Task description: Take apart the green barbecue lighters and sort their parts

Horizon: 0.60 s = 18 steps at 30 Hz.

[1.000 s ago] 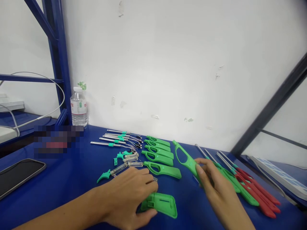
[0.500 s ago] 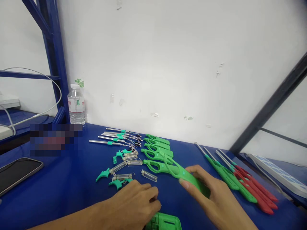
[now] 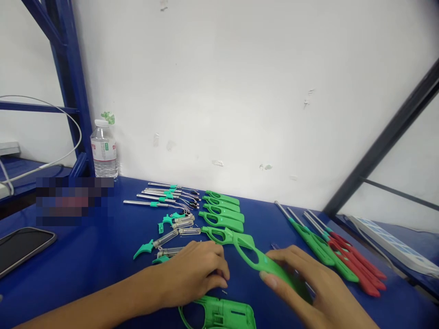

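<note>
My right hand (image 3: 305, 283) grips a green lighter handle shell (image 3: 264, 262) with a loop at its far end. A small clear piece (image 3: 275, 246) shows beside those fingers; I cannot tell whether they hold it. My left hand (image 3: 202, 269) is low over the table, fingers curled in, and what they hold, if anything, is hidden. Below it lies an open green half shell (image 3: 226, 313), and a tiny metal pin (image 3: 224, 292) is near its fingertips. Beyond it are clear fuel tanks (image 3: 190, 231) and teal triggers (image 3: 144, 248), partly covered by the hand.
Several green shells (image 3: 222, 212) lie in a row toward the wall, beside metal lighter tubes (image 3: 140, 202) with wires. Finished-looking green lighters (image 3: 317, 246) and red lighters (image 3: 360, 269) lie at right. A phone (image 3: 25, 246), water bottle (image 3: 104, 153) and power strip (image 3: 394, 246) stand around.
My left hand has moved up and away from the open half shell, now covering some tanks and triggers. The loose tank in front of it no longer shows. My right hand keeps its shell.
</note>
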Available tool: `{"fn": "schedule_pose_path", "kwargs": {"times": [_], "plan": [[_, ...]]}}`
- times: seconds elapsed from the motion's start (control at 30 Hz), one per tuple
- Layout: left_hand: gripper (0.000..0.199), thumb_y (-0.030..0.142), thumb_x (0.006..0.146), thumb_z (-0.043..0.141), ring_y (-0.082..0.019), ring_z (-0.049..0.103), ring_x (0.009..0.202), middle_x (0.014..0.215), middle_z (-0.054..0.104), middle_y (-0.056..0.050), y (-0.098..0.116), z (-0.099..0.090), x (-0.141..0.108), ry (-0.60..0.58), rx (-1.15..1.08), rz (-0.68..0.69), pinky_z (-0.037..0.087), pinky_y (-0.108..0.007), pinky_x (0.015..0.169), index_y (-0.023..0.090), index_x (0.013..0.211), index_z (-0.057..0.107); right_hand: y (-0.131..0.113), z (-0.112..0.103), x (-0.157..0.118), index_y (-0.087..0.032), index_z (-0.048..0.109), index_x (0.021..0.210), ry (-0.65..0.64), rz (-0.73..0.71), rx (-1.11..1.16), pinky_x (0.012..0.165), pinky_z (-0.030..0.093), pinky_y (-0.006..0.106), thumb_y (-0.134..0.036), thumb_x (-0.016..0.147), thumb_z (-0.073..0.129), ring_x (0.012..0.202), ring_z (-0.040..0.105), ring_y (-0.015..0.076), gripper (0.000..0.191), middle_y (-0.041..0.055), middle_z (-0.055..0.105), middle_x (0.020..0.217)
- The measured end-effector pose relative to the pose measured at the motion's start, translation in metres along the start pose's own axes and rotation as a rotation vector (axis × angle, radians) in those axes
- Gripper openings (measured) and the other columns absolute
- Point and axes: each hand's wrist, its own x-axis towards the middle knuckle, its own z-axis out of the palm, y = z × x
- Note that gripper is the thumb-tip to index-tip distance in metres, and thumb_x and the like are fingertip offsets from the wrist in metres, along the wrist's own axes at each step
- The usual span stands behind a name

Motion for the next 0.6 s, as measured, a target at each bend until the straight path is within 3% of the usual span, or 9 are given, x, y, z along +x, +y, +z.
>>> {"fn": "schedule_pose_path", "kwargs": {"times": [0.13, 0.33, 0.6], "plan": [[0.029, 0.05, 0.111, 0.107, -0.027, 0.086, 0.116, 0.118, 0.092, -0.005, 0.001, 0.004, 0.01, -0.023, -0.057, 0.016, 0.068, -0.044, 0.106, 0.023, 0.114, 0.094, 0.0, 0.002, -0.001, -0.041, 0.104, 0.131, -0.017, -0.007, -0.002, 0.111, 0.081, 0.039, -0.076, 0.119, 0.085, 0.13, 0.098, 0.038, 0.042, 0.0079, 0.101, 0.135], [0.02, 0.04, 0.107, 0.111, -0.021, 0.083, 0.094, 0.103, 0.091, -0.001, 0.0, 0.0, 0.008, -0.052, -0.133, 0.008, 0.062, -0.033, 0.086, 0.025, 0.109, 0.097, -0.002, 0.0, -0.003, -0.041, 0.104, 0.132, -0.021, 0.007, 0.01, 0.118, 0.078, 0.041, -0.078, 0.121, 0.081, 0.134, 0.097, 0.038, 0.044, 0.008, 0.101, 0.138], [0.007, 0.025, 0.118, 0.095, -0.022, 0.089, 0.107, 0.11, 0.095, -0.003, -0.007, -0.026, -0.006, -0.119, -0.187, 0.061, 0.071, -0.039, 0.101, 0.023, 0.112, 0.095, -0.009, 0.0, -0.001, -0.041, 0.104, 0.131, -0.001, -0.002, -0.005, 0.111, 0.081, 0.04, -0.077, 0.121, 0.082, 0.13, 0.099, 0.039, 0.044, 0.0088, 0.101, 0.136]]}}
